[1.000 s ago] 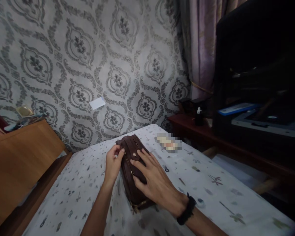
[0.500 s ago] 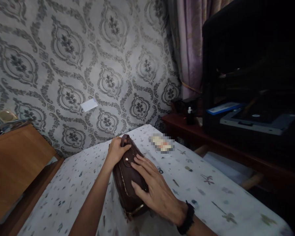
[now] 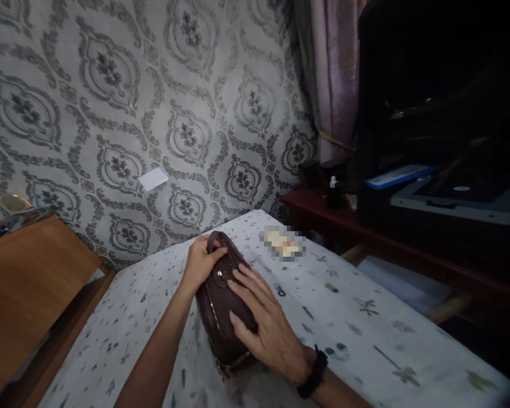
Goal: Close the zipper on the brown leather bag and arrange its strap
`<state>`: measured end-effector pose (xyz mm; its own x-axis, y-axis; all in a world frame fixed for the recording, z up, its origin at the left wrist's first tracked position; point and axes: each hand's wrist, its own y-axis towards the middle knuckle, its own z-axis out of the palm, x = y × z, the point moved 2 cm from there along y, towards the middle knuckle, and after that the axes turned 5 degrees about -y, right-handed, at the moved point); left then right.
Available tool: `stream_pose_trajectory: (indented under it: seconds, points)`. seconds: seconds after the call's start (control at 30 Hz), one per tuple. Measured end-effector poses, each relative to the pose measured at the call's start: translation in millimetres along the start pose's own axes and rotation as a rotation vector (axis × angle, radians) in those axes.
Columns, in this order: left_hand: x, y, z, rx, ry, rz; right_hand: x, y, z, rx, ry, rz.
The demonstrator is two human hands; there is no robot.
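A dark brown bag [image 3: 229,306] with gold zips and a round metal stud lies on the patterned bedsheet [image 3: 153,294]. My left hand [image 3: 202,260] grips its far end beside the strap loop, thumb on top; the other fingers are partly hidden behind the bag. Flat over the bag's right side rests my right hand [image 3: 266,317], fingers spread and touching the leather. A black band [image 3: 314,371] circles the right wrist.
A blurred yellowish item [image 3: 283,242] lies on the sheet beyond the bag. To the left stands a wooden panel [image 3: 34,283]. On the right are a dark red shelf [image 3: 314,218], a small dropper bottle [image 3: 334,192] and a large dark cabinet [image 3: 446,113].
The camera view has shifted slightly, so the right-hand furniture appears further right. Both hands keep nearly the same places on the bag.
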<state>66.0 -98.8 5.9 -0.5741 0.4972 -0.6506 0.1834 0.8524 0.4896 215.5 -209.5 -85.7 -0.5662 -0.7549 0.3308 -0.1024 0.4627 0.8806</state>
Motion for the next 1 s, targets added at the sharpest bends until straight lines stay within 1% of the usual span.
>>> stream_pose_trajectory:
  seconds: [0.23, 0.33, 0.47, 0.57, 0.67, 0.77, 0.87, 0.93, 1.0]
  points:
    - [-3.7, -5.1, -0.6, 0.070, -0.129, 0.030, -1.2, -1.8, 1.6, 0.015, -0.035, -0.011]
    - [-4.2, -7.2, -3.5, 0.066, -0.152, 0.038, -2.1, -2.2, 0.3, 0.026, -0.051, -0.015]
    - [-0.5, -17.7, -16.0, -0.021, -0.149, 0.024, -3.7, -2.0, -2.5, 0.058, -0.059, -0.019]
    - [7.5, -33.2, -27.3, -0.111, -0.129, -0.020, -3.1, -1.3, -4.5, 0.070, -0.066, -0.021]
    - [15.4, -48.6, -33.9, -0.164, -0.121, -0.065, 3.6, 1.3, -6.9, 0.097, -0.095, 0.014]
    - [18.4, -57.2, -34.9, -0.201, -0.127, -0.081, 17.9, 7.6, -9.7, 0.134, -0.148, 0.040]
    - [16.8, -59.4, -32.3, -0.222, -0.139, -0.087, 31.3, 14.7, -9.5, 0.170, -0.181, 0.032]
    - [15.0, -60.2, -29.7, -0.229, -0.154, -0.095, 34.4, 17.4, -7.1, 0.195, -0.181, 0.039]
    - [13.8, -61.8, -27.2, -0.234, -0.173, -0.107, 32.5, 17.7, -4.4, 0.204, -0.172, 0.052]
